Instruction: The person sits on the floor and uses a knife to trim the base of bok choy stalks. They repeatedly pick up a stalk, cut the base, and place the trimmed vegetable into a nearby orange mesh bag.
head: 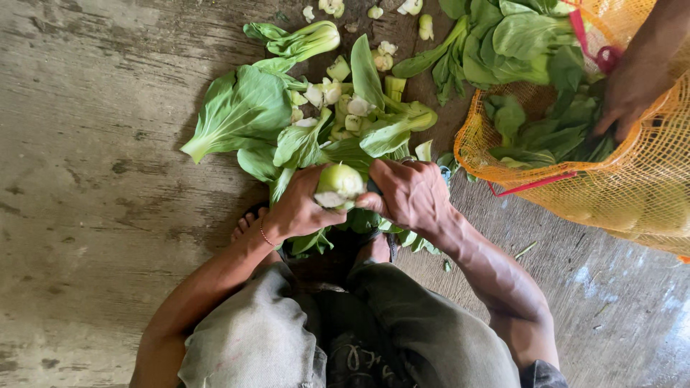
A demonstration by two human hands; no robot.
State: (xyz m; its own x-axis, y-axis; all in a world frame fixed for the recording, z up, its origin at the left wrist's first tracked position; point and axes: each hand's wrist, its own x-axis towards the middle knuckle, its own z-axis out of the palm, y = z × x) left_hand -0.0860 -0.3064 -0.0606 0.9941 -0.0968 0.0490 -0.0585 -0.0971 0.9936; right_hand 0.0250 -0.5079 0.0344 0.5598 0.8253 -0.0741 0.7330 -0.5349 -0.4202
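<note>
My left hand grips a head of bok choy by its pale green base, with the cut stem end facing up. My right hand is closed beside that base and touches it; what it holds is hidden behind the fingers. Just beyond both hands lies a pile of trimmed green leaves and white stem offcuts on the concrete floor.
An orange mesh sack full of bok choy lies at the right, and another person's hand reaches into it. More bok choy heads sit at the top. My bare foot and knees are below the hands.
</note>
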